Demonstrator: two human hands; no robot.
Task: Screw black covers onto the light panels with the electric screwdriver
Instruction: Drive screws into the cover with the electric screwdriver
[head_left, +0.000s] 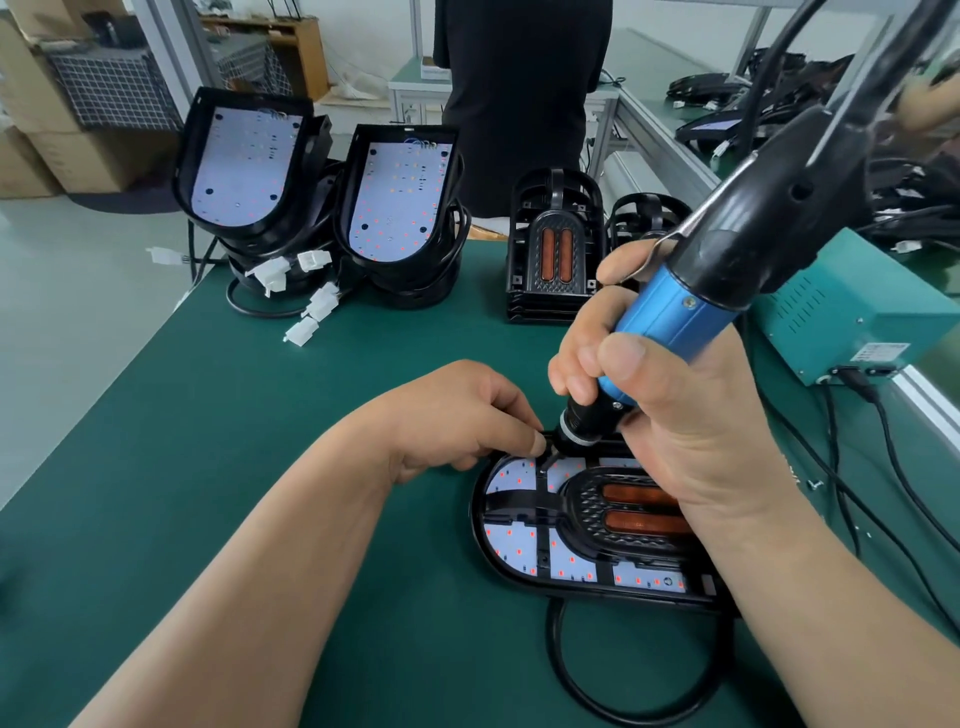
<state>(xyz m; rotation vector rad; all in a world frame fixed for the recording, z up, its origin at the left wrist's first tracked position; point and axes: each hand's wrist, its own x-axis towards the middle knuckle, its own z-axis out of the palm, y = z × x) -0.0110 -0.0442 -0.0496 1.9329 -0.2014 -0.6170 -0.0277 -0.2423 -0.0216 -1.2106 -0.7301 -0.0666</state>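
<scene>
- Leaning in the upper left of the frame, two stacks of black-framed light panels with white LED boards (244, 166) stand on the dark green table mat (208, 467), with white plastic plugs (311, 306) trailing in front of them.
- At centre, the left hand (457, 415) has its fingers curled, the fingertips (537, 441) right at the driver's bit; whether they pinch a screw cannot be told.
- In the upper centre, a stack of black covers with orange lenses (556, 249) stands upright.
- At lower right, one oval light panel (519, 540) lies flat, a black cover (587, 499) seated on it.
- The right hand (675, 426) grips the blue-and-black electric screwdriver (675, 322), tilted, with its bit down on the cover's upper left arm.
- At the right edge sits a teal metal power box (852, 312).
</scene>
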